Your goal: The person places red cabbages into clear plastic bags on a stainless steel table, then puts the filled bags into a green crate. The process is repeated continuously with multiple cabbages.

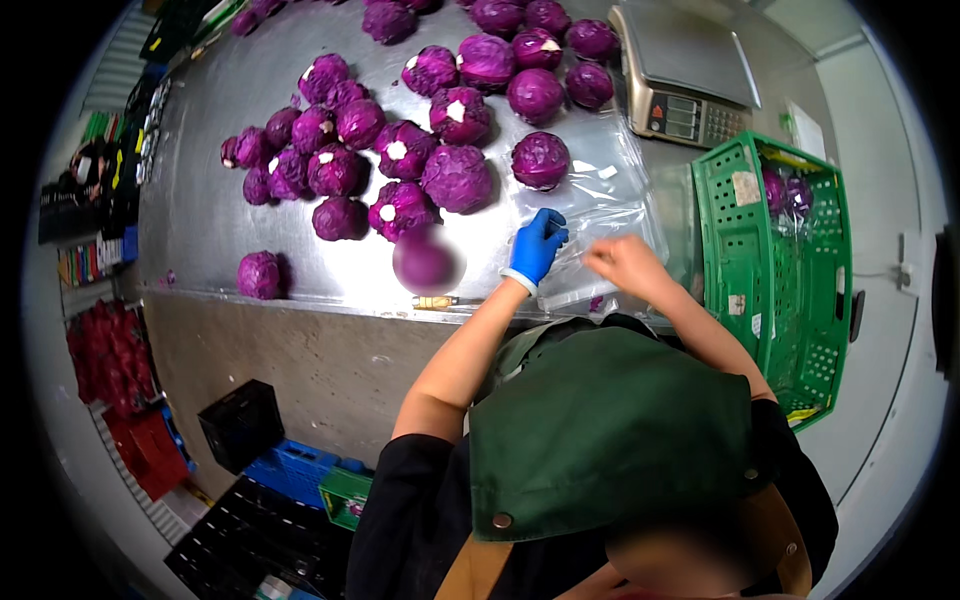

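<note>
My left hand [538, 244], in a blue glove, hovers with curled fingers at the left side of a stack of clear plastic bags [634, 214]. Over the same bags is my bare right hand [634, 268], its fingertips drawn together and slightly blurred. Whether either hand pinches the thin film cannot be told. A red cabbage [541, 160] rests on the bags just beyond my gloved fingers. Left of my left wrist, another red cabbage [426, 259] appears blurred near the table's front edge. A wooden-handled tool [435, 302] lies along that edge.
Many red cabbages [456, 178] cover the middle and back of the steel table [202, 225]. A digital scale [686, 112] stands at the back right. Beside it, a green plastic crate [765, 300] contains bagged cabbages [787, 196]. Black crates [241, 424] are at lower left.
</note>
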